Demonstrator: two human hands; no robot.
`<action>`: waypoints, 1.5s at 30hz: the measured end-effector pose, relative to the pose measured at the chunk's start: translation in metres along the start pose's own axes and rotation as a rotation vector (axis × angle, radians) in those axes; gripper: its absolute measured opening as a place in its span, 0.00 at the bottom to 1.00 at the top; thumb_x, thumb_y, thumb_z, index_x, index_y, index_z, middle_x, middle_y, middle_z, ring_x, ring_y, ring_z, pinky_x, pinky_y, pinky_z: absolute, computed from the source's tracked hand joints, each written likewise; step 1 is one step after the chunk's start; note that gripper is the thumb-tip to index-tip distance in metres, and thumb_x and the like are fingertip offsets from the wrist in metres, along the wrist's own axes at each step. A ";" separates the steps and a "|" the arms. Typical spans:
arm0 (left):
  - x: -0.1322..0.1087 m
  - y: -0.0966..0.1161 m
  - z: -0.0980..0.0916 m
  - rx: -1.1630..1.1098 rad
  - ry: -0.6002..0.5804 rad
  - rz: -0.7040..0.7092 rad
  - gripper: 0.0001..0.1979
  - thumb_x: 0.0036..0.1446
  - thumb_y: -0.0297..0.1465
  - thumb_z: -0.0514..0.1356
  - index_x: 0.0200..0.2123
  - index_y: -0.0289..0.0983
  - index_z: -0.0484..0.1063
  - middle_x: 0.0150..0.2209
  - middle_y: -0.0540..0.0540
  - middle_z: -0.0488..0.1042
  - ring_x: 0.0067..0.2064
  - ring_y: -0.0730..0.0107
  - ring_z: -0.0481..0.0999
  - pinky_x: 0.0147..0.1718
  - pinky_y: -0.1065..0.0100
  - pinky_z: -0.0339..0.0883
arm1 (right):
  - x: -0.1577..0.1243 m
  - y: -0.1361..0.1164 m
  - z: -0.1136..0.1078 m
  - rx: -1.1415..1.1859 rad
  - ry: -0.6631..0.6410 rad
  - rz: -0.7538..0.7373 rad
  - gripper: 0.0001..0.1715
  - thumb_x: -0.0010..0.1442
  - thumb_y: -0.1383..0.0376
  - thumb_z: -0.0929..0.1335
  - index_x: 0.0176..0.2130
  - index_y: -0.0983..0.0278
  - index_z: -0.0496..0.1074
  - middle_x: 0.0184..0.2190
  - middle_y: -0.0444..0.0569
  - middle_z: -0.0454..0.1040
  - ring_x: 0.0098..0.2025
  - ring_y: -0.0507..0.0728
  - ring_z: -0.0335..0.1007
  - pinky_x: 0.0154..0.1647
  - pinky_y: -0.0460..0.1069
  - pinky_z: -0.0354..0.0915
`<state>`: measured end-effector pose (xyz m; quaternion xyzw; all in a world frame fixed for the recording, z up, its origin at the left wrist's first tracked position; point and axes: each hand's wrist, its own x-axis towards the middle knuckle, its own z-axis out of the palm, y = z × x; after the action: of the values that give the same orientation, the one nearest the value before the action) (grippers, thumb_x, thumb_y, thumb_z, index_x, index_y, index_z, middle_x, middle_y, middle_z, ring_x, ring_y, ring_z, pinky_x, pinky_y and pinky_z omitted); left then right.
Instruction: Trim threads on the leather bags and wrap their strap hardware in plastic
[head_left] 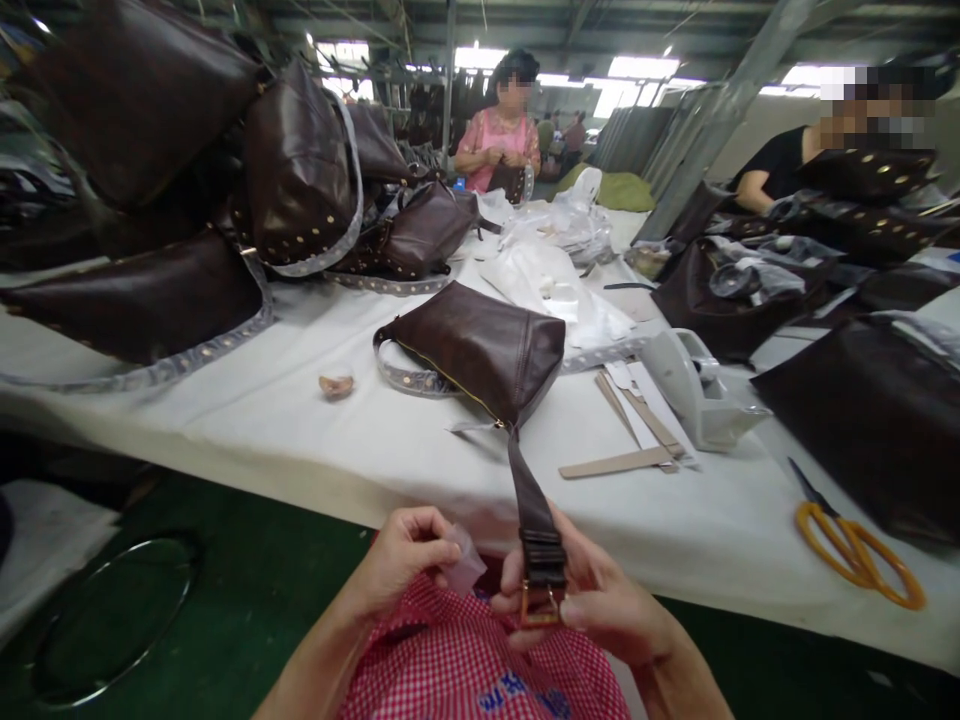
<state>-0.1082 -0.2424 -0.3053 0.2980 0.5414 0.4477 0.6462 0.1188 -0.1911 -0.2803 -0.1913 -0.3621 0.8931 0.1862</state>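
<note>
A dark brown leather handbag (480,345) lies on its side on the white-covered table, its zipper facing me. From its near end a leather strap (529,490) runs down over the table edge to a metal buckle (540,606). My right hand (600,595) is closed around the strap's buckle end, the thumb beside the buckle. To the left of it, my left hand (416,555) pinches a small translucent piece of plastic film (465,562) between thumb and fingers. The film is apart from the strap. Part of the right hand's fingers is hidden behind the strap.
Brown bags (300,170) are piled at the left, more (870,420) at the right. Orange-handled scissors (859,550), a tape dispenser (694,390) and beige strips (619,462) lie on the right side. Clear plastic (555,270) is heaped behind. Two people (499,140) work across the table.
</note>
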 end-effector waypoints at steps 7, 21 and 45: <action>-0.009 -0.005 -0.001 0.019 -0.010 -0.020 0.09 0.40 0.32 0.67 0.20 0.33 0.72 0.20 0.49 0.74 0.19 0.76 0.68 0.21 0.73 0.61 | 0.005 0.002 0.012 -0.071 0.145 -0.030 0.44 0.53 0.65 0.74 0.61 0.56 0.51 0.41 0.51 0.76 0.43 0.60 0.77 0.40 0.52 0.72; -0.015 -0.004 0.017 0.104 -0.052 0.071 0.03 0.41 0.27 0.65 0.20 0.34 0.74 0.24 0.48 0.76 0.27 0.73 0.71 0.30 0.72 0.63 | 0.027 0.017 0.019 -0.084 0.563 -0.328 0.30 0.44 0.64 0.78 0.46 0.60 0.70 0.34 0.45 0.80 0.38 0.57 0.79 0.41 0.51 0.74; -0.011 -0.006 0.027 0.065 0.039 0.066 0.06 0.42 0.29 0.67 0.20 0.34 0.74 0.22 0.49 0.75 0.27 0.72 0.72 0.32 0.71 0.64 | 0.024 0.008 0.025 -0.223 0.605 -0.403 0.18 0.50 0.60 0.75 0.39 0.64 0.71 0.32 0.47 0.78 0.35 0.56 0.76 0.44 0.53 0.72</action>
<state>-0.0804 -0.2527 -0.2996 0.3280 0.5580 0.4565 0.6105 0.0847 -0.1990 -0.2743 -0.3904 -0.4159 0.6970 0.4346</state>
